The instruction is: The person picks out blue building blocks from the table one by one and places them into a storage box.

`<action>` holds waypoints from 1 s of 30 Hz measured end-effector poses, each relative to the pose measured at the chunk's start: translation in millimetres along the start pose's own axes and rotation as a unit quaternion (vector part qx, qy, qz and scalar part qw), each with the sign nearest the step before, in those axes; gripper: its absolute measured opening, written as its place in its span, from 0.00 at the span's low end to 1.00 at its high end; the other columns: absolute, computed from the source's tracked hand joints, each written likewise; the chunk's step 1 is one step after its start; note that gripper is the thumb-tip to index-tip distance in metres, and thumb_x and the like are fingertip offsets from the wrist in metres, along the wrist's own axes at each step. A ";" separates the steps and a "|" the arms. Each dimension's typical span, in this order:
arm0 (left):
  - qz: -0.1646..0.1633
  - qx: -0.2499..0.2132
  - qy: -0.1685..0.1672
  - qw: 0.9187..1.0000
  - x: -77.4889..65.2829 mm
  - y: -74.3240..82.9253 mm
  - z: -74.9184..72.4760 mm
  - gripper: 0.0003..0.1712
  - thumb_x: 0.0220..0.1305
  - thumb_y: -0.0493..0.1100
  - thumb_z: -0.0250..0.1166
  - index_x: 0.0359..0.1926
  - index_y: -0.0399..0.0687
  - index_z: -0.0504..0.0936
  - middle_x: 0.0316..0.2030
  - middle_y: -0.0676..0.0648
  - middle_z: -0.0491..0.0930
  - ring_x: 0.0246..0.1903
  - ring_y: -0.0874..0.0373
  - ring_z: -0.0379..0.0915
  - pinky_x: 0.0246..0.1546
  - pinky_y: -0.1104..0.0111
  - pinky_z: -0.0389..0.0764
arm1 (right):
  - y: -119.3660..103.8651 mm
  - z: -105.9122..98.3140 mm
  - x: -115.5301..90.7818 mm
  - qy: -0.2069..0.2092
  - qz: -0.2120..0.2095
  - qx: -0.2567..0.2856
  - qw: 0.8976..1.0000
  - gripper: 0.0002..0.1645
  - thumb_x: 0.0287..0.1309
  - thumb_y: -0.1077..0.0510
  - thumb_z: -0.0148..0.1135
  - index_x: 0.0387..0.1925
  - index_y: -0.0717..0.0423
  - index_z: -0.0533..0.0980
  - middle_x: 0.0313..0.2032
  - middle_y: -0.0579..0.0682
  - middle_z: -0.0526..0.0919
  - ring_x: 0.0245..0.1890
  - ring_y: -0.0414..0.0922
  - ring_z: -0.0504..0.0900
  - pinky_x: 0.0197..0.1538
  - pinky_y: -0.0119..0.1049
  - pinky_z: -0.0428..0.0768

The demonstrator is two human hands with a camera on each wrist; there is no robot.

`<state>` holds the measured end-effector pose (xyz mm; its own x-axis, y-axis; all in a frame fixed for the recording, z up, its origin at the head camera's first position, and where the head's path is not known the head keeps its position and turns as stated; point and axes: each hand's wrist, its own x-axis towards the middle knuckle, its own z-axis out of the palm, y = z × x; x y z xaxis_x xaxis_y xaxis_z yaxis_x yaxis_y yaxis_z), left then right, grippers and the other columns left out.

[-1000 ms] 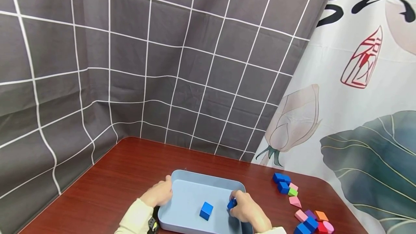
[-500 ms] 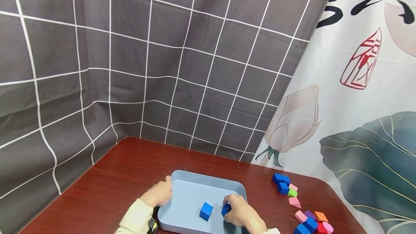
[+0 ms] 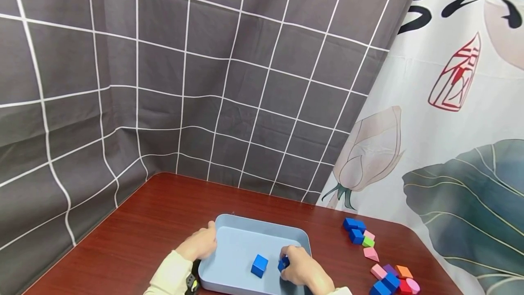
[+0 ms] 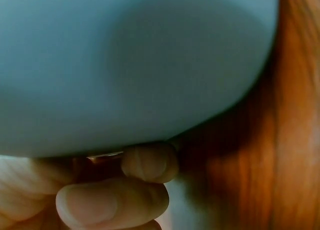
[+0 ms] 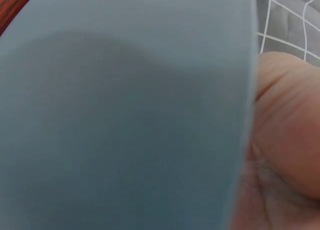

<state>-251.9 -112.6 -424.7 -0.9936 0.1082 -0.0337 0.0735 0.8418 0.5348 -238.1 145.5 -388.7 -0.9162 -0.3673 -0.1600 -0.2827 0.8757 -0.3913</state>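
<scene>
Behind the reddish-brown desk [image 3: 151, 222] hangs a white-gridded gray cloth [image 3: 209, 76], beside a white cloth [image 3: 425, 131] printed with a pale bud [image 3: 370, 149] and a large dark leaf [image 3: 471, 199].

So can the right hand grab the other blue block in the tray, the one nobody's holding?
Probably yes, but the right hand is holding a blue block, so it might need to let go first. The loose block is close by, with only tray floor showing between the two blocks.

From here I'm counting two hands [image 3: 199, 243], one tray [image 3: 241, 238], one table [image 3: 163, 222] and two hanging cloths [image 3: 229, 81]. Seven blue blocks [image 3: 259, 266] are showing, along with four pink blocks [image 3: 371, 254], one green block [image 3: 368, 242], one purple block [image 3: 390, 270], one orange block [image 3: 403, 272] and one red block [image 3: 404, 288].
</scene>
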 end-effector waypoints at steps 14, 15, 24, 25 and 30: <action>0.000 0.005 0.002 1.000 -1.3 0.5 0.1 0.30 0.55 0.35 0.48 0.55 0.21 0.49 0.37 0.30 0.69 0.32 0.48 0.69 0.32 0.55 0.68 | 5.7 -14.9 -3.4 0.016 -0.032 0.037 0.999 0.10 0.44 0.54 0.59 0.28 0.56 0.73 0.24 0.49 0.73 0.23 0.44 0.69 0.26 0.42 0.70; -0.001 0.006 0.002 1.000 -0.9 0.3 0.0 0.30 0.55 0.35 0.48 0.55 0.22 0.49 0.37 0.30 0.69 0.32 0.48 0.69 0.32 0.55 0.68 | 6.9 -17.4 -3.9 0.017 -0.033 0.048 0.998 0.10 0.45 0.54 0.59 0.29 0.56 0.73 0.24 0.50 0.73 0.22 0.44 0.69 0.25 0.42 0.70; 0.005 0.006 0.003 1.000 -1.6 0.9 -0.6 0.30 0.55 0.35 0.49 0.55 0.21 0.49 0.36 0.30 0.69 0.32 0.47 0.69 0.32 0.54 0.68 | 26.4 -39.1 -9.4 0.064 -0.055 0.086 0.993 0.16 0.46 0.48 0.57 0.30 0.56 0.73 0.22 0.46 0.73 0.21 0.41 0.69 0.22 0.35 0.70; 0.005 0.007 0.004 1.000 -1.7 0.9 -0.7 0.30 0.55 0.35 0.49 0.55 0.21 0.49 0.36 0.30 0.69 0.32 0.47 0.69 0.32 0.54 0.68 | 29.8 -41.0 -9.7 0.076 -0.056 0.084 0.992 0.15 0.46 0.48 0.57 0.30 0.56 0.73 0.22 0.46 0.73 0.22 0.41 0.69 0.23 0.35 0.70; 0.002 0.009 0.004 1.000 -1.3 0.2 0.0 0.30 0.56 0.36 0.48 0.55 0.21 0.49 0.38 0.30 0.69 0.33 0.47 0.69 0.33 0.55 0.68 | 50.6 -50.0 -13.3 0.123 -0.013 0.068 0.990 0.14 0.45 0.54 0.59 0.31 0.60 0.73 0.25 0.48 0.75 0.23 0.42 0.72 0.26 0.39 0.73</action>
<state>-250.6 -112.5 -424.5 -0.9938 0.1084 -0.0247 0.0799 0.8504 0.5200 -254.4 210.4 -361.1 -0.9551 -0.2877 0.0705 -0.2819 0.8101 -0.5141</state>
